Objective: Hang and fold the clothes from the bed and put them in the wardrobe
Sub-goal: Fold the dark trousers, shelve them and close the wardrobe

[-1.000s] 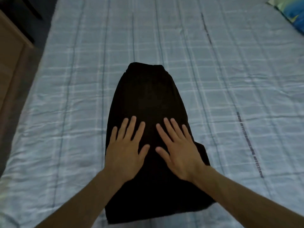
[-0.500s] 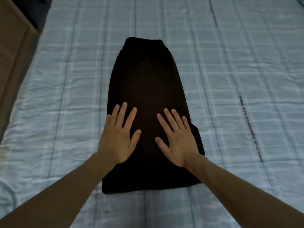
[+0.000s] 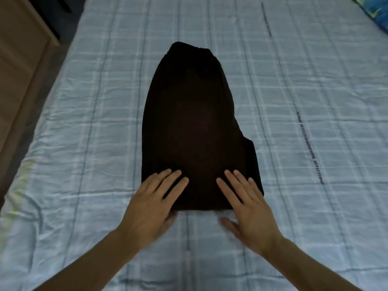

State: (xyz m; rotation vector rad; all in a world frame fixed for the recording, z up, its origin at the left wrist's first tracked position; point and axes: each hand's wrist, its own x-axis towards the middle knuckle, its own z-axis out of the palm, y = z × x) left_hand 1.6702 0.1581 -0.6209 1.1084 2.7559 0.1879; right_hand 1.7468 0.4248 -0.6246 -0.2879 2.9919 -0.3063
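A black folded garment point(image 3: 195, 127) lies flat in the middle of the bed point(image 3: 94, 127), its narrow end pointing away from me. My left hand point(image 3: 153, 206) rests flat on its near left corner with straight fingers. On the near right corner lies my right hand point(image 3: 247, 208), fingers also straight, with the thumb on the sheet just below the garment's near edge. Neither hand grips the cloth.
The bed has a light blue checked sheet with a printed line of text point(image 3: 310, 148) at the right. A wooden cabinet point(image 3: 19, 66) stands along the left side. A blue and green pillow point(image 3: 375, 11) shows at the top right corner.
Both hands have slid from the middle of the garment toward me, down to its near edge. The garment stays flat in place.
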